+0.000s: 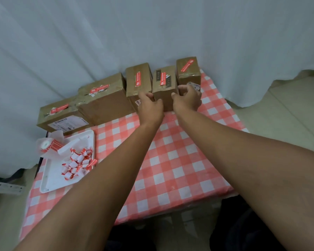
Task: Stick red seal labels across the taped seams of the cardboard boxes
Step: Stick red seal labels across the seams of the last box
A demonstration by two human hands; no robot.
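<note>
Both hands grip a small cardboard box [164,87], fourth in the sealed row at the checked desk's [170,160] far edge: left hand [150,105] and right hand [188,98], fingers curled against opposite sides. It looks light and stiff, best held by its side walls.
</note>
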